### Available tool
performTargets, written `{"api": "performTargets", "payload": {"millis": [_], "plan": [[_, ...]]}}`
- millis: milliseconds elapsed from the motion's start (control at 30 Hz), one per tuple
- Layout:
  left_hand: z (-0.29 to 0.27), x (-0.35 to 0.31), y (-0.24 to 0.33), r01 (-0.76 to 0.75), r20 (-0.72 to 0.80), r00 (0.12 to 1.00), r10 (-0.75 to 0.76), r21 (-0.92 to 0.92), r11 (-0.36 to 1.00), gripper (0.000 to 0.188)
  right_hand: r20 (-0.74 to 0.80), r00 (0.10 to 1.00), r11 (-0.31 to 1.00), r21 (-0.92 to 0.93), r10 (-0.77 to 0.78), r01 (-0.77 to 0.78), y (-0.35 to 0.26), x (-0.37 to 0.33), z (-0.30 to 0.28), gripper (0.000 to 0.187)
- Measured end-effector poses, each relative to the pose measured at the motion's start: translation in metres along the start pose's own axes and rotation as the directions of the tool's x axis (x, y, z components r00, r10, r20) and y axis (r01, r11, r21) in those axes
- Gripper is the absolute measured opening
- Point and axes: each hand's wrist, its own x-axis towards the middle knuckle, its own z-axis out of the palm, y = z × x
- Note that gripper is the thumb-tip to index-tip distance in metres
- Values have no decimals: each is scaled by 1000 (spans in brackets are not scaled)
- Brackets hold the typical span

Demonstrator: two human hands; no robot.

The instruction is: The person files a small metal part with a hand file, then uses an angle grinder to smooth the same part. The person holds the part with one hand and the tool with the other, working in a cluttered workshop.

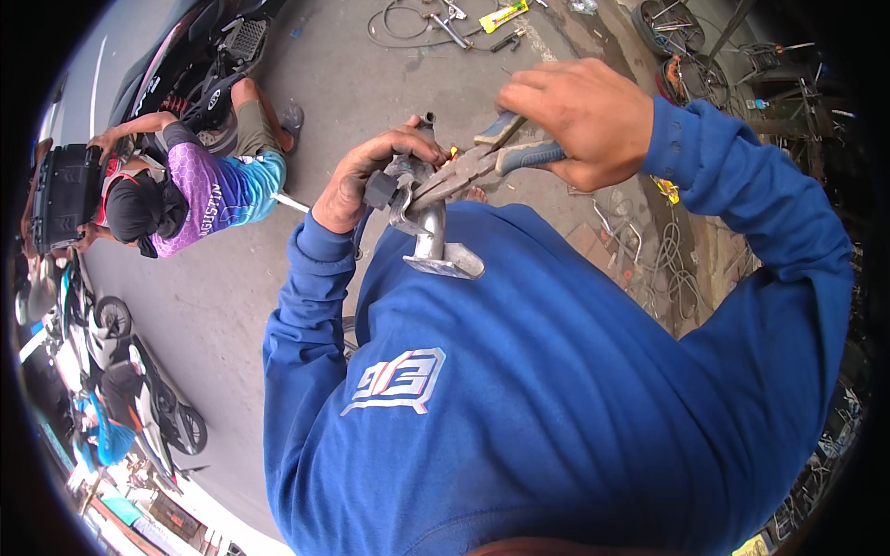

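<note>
My left hand (369, 170) is closed round a grey metal part with a short pipe (429, 233) and a flat flange at its lower end. A black block (378, 190) sits on the part's side by my fingers. My right hand (586, 122) grips a pair of pliers (456, 176) with grey-blue handles. The handles are spread apart, and the jaws reach onto the metal part beside the black block. Whether they clamp on anything there is hard to make out. Both hands are in front of my chest.
To the left a person (199, 199) in a purple and blue shirt handles a black case (67, 195) beside a motorcycle (218, 69). Parked motorbikes (139, 380) stand at lower left. Hoses and tools (450, 32) lie on the ground ahead; cables (681, 259) and metal parts lie right.
</note>
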Motion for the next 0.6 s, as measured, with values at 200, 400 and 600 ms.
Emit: {"api": "performTargets", "payload": {"millis": [200,400,600], "plan": [[26,-18,-8,113,-154,969,-193,-418,901,96,-57,998,998,-42,38,-40,4,8,6,40],[59,-21,-63,-153,-479,837,-265,-669,727,60,340,885,915,132,318,-380,-20,16,54,44],[-1,-53,-114,-80,-318,834,-451,-879,470,68,776,631,405,570,22,-715,-2,17,111,47]]}}
